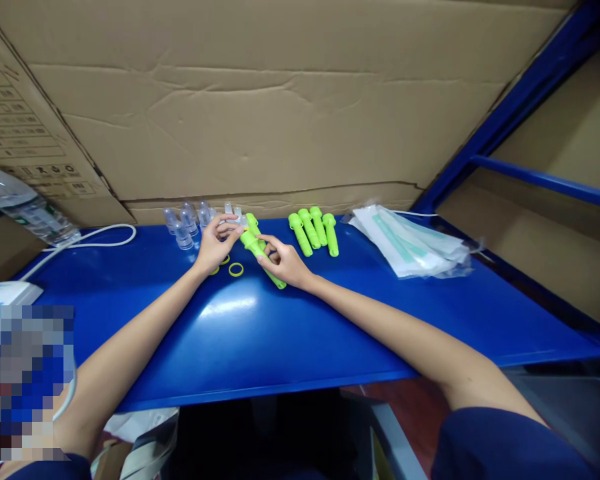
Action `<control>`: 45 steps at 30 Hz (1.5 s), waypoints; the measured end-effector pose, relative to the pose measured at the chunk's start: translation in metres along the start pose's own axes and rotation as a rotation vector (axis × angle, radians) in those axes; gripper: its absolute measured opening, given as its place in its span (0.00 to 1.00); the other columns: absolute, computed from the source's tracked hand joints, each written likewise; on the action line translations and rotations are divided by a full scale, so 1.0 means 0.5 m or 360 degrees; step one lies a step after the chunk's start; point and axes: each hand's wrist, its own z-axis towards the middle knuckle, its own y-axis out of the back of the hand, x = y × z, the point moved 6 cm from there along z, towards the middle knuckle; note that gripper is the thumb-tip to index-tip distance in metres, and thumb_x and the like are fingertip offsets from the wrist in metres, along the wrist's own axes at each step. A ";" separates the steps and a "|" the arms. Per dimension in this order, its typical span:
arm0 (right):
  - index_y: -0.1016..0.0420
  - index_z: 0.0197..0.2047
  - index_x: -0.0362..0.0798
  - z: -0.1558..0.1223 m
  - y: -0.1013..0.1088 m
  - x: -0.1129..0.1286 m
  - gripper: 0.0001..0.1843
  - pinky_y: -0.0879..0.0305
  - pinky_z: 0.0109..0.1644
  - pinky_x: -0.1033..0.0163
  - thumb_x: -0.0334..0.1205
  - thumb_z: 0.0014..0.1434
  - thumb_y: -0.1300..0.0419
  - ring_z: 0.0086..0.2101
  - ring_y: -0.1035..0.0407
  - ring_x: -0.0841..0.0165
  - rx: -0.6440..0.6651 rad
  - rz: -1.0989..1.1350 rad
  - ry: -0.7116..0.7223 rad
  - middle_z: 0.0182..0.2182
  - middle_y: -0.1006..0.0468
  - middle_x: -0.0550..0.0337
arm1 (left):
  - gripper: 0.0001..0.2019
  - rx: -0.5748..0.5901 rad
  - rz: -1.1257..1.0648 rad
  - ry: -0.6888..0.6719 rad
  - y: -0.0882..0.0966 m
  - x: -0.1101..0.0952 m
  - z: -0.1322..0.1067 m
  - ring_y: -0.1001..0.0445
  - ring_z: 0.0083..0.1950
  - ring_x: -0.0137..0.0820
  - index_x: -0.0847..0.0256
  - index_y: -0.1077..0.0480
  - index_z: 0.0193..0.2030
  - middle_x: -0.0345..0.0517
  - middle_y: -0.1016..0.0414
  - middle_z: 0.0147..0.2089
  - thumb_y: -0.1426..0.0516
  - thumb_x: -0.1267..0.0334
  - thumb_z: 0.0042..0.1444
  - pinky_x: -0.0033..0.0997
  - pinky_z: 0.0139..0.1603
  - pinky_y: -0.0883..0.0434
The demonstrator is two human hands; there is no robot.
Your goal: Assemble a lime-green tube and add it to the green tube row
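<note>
Near the back of the blue table, my right hand is closed around a lime-green flashlight-shaped tube, which slants with its wide head up and to the left. At that head, my left hand pinches a small clear plastic cap; whether the cap touches the tube I cannot tell. Another green tube lies just behind. Yellow rings lie below my left hand. To its left stand several clear plastic caps, and more small clear pieces show behind its fingers.
Several more green tubes lie right of my hands. Further right is a stack of clear plastic bags. A water bottle, a white cable and a white device are at left. A cardboard wall closes the back.
</note>
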 end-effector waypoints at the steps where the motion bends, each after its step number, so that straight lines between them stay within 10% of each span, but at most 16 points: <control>1: 0.36 0.62 0.44 0.000 0.001 0.000 0.27 0.47 0.26 0.68 0.44 0.62 0.42 0.19 0.43 0.78 -0.0009 0.0014 -0.0012 0.29 0.37 0.69 | 0.24 0.0002 -0.0004 -0.0007 0.000 -0.001 0.000 0.18 0.43 0.33 0.59 0.32 0.51 0.45 0.18 0.38 0.34 0.49 0.54 0.30 0.45 0.24; 8: 0.37 0.59 0.49 0.000 0.001 -0.007 0.24 0.47 0.26 0.68 0.43 0.61 0.41 0.21 0.41 0.77 -0.0040 0.0061 -0.0051 0.28 0.37 0.71 | 0.27 0.0144 0.0002 -0.0039 -0.009 -0.012 -0.003 0.18 0.42 0.32 0.59 0.32 0.52 0.47 0.17 0.41 0.32 0.47 0.52 0.29 0.43 0.25; 15: 0.62 0.75 0.55 0.004 -0.013 -0.025 0.50 0.44 0.26 0.68 0.44 0.59 0.36 0.21 0.42 0.75 0.0203 0.0333 -0.0158 0.25 0.36 0.73 | 0.29 0.0295 -0.0020 -0.0048 -0.015 -0.023 -0.005 0.17 0.45 0.35 0.59 0.32 0.54 0.50 0.16 0.43 0.30 0.50 0.49 0.27 0.40 0.25; 22: 0.58 0.75 0.53 -0.001 -0.015 -0.009 0.49 0.28 0.36 0.65 0.36 0.55 0.39 0.32 0.28 0.72 0.0380 0.0473 -0.0162 0.41 0.23 0.59 | 0.32 0.0513 0.0001 -0.0055 -0.025 -0.024 -0.018 0.18 0.52 0.40 0.60 0.32 0.58 0.53 0.16 0.47 0.29 0.52 0.49 0.31 0.47 0.23; 27: 0.47 0.72 0.52 0.000 -0.003 -0.008 0.45 0.28 0.29 0.66 0.35 0.53 0.39 0.29 0.27 0.75 0.0152 0.0327 -0.0163 0.66 0.37 0.44 | 0.31 0.0418 -0.0034 0.0019 -0.035 -0.017 -0.024 0.18 0.54 0.43 0.61 0.30 0.54 0.57 0.17 0.50 0.28 0.51 0.47 0.33 0.46 0.23; 33: 0.49 0.74 0.46 -0.002 0.001 -0.012 0.47 0.33 0.27 0.71 0.36 0.53 0.39 0.28 0.28 0.74 0.0060 0.0241 -0.0147 0.49 0.22 0.51 | 0.29 0.0299 -0.0137 0.0057 -0.044 -0.024 -0.028 0.19 0.57 0.46 0.62 0.29 0.50 0.57 0.18 0.54 0.28 0.51 0.46 0.39 0.54 0.21; 45: 0.49 0.74 0.53 -0.003 0.000 -0.015 0.48 0.28 0.28 0.70 0.38 0.52 0.36 0.30 0.26 0.76 -0.0033 0.0265 0.0009 0.67 0.38 0.43 | 0.28 0.0143 -0.0265 0.0143 -0.041 -0.026 -0.034 0.16 0.51 0.43 0.62 0.28 0.47 0.53 0.15 0.44 0.27 0.50 0.44 0.40 0.54 0.21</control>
